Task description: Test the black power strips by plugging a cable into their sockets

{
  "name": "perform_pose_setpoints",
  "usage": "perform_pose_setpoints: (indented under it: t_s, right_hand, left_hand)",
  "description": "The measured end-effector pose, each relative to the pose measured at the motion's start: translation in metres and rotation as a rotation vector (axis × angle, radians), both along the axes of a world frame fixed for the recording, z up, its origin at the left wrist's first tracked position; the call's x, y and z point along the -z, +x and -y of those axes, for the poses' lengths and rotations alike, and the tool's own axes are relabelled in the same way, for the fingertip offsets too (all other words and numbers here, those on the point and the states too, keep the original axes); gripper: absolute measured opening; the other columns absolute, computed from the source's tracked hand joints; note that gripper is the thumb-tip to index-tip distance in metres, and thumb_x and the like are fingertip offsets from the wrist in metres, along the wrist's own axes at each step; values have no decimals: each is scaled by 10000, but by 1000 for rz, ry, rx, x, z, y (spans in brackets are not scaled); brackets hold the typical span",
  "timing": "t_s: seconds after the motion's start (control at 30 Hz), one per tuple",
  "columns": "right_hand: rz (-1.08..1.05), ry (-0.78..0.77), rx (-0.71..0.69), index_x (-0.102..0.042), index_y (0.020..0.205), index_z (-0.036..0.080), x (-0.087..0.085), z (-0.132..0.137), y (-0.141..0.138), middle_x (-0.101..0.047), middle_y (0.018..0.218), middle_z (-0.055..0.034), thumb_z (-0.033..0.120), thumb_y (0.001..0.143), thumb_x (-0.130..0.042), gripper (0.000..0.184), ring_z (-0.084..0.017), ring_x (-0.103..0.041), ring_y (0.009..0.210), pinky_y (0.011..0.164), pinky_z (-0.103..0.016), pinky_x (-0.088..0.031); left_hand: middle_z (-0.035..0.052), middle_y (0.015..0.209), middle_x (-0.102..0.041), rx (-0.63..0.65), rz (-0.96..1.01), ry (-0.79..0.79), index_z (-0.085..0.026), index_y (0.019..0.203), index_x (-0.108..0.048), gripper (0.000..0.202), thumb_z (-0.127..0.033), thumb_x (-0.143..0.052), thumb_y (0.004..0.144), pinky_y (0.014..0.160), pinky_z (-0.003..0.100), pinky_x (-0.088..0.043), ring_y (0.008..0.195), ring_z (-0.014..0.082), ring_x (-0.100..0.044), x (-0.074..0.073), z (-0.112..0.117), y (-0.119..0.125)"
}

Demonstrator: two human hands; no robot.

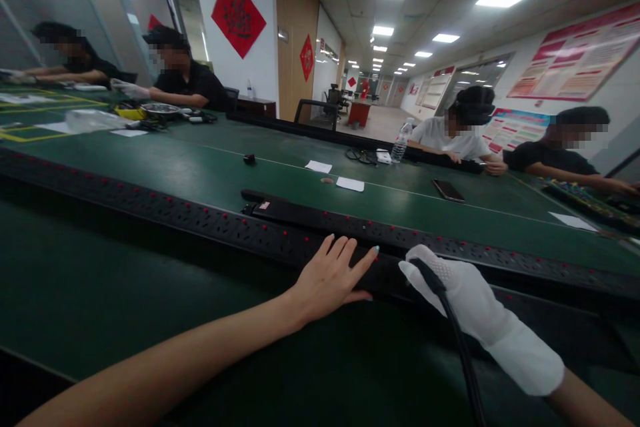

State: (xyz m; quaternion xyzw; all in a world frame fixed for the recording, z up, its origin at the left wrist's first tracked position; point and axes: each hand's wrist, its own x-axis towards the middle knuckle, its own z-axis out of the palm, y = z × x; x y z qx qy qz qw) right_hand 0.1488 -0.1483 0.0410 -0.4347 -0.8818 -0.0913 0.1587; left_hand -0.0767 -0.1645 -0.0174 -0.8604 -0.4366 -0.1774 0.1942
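Note:
A long black power strip [200,219] with rows of sockets and small red dots runs across the table in front of me. My left hand [333,273], bare, rests on its upper face with the fingers stretched out. In a white glove, my right hand [463,293] grips a black plug [426,273] against the same strip, just right of my left hand. The plug's cable [463,360] hangs down toward the bottom edge. Whether the plug's pins sit in a socket is hidden. Behind lies a second black power strip [345,221] bearing a small label.
On the green table [210,160] lie white paper pieces [350,184], a phone [449,189], a small black object [249,159] and a water bottle [401,141]. Several co-workers sit around the far sides; a person in white [440,133] handles another long black bar.

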Motion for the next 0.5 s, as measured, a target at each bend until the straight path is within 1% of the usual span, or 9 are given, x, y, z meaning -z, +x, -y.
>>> perform_pose_setpoints:
  t_s: [0.1, 0.17, 0.23, 0.3, 0.37, 0.43, 0.5]
  right_hand:
    - [15, 154, -12, -555, 907, 196, 9, 5, -4, -621, 652, 7, 403, 840, -437, 248, -107, -579, 557, 510, -199, -354]
    - [58, 270, 22, -575, 927, 193, 18, 7, -5, -646, 714, -10, 419, 823, -462, 273, -115, -584, 569, 516, -210, -352]
    - [96, 352, 56, -585, 941, 186, 27, 9, -5, -657, 762, -29, 434, 815, -474, 299, -124, -582, 572, 519, -222, -351]
    - [92, 383, 69, -584, 955, 173, 34, 12, -5, -658, 797, -45, 434, 814, -479, 315, -130, -580, 593, 535, -228, -355]
    - [66, 380, 72, -579, 971, 164, 38, 14, -6, -651, 819, -54, 428, 816, -478, 322, -134, -577, 626, 557, -232, -361]
    - [60, 356, 85, -575, 986, 164, 37, 17, -7, -638, 820, -56, 421, 821, -471, 323, -143, -568, 657, 579, -240, -366]
    - [92, 326, 107, -586, 964, 174, 33, 19, -9, -617, 785, -55, 422, 819, -465, 311, -165, -551, 686, 616, -266, -372]
  left_hand:
    - [168, 1214, -443, 1, 3, -1, -186, 1322, -302, 677, -568, -457, 785, 944, 458, -286, 1136, 294, -413, 1, -1, 0]
    - [166, 1213, -445, 0, 3, -1, -192, 1321, -303, 671, -569, -453, 786, 944, 460, -285, 1136, 295, -413, 1, -1, 0]
    - [164, 1211, -446, -4, 1, -4, -194, 1322, -300, 669, -571, -446, 788, 947, 464, -280, 1135, 297, -413, 1, -1, 0]
    - [165, 1212, -443, -7, -1, -5, -193, 1324, -296, 669, -570, -441, 791, 952, 467, -275, 1137, 299, -411, 1, -1, 0]
    - [165, 1218, -438, -4, -4, -7, -194, 1329, -288, 670, -570, -435, 794, 954, 467, -273, 1140, 302, -407, 2, -1, 0]
    - [166, 1224, -432, -1, -6, -10, -194, 1333, -281, 668, -570, -422, 799, 956, 468, -271, 1146, 303, -402, 2, -1, 0]
    - [170, 1229, -428, -2, -8, -11, -191, 1335, -277, 665, -569, -412, 805, 959, 470, -269, 1151, 305, -397, 2, 0, -1]
